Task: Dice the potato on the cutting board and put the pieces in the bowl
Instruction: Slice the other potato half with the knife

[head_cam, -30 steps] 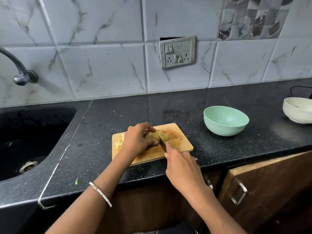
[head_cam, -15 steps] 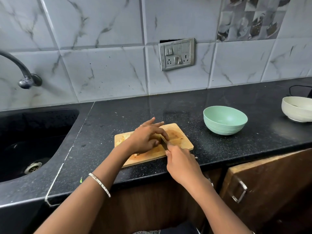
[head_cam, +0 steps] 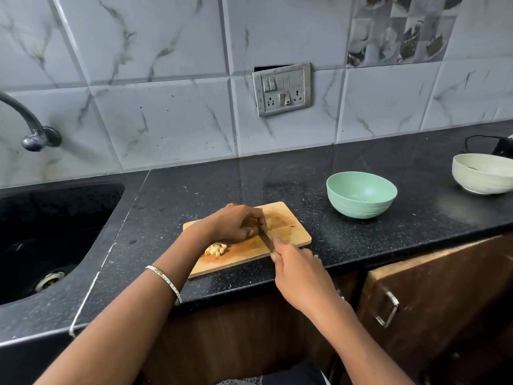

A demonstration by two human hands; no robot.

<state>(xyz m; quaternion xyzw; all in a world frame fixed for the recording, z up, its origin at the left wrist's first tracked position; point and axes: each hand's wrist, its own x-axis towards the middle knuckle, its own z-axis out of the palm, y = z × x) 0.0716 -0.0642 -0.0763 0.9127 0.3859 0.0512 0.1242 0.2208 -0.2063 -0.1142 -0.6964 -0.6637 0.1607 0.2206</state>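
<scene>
Gripping knife (head_cam: 265, 238), right hand (head_cam: 299, 270); left hand (head_cam: 233, 223) pinching one potato (head_cam: 268, 222); two bowls: green bowl (head_cam: 361, 201), white bowl (head_cam: 483, 176)

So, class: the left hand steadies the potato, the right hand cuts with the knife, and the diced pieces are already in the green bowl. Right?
Not quite. The head view shows no pieces in the green bowl; the diced pieces lie on the cutting board by the left hand. The rest stands.
</scene>
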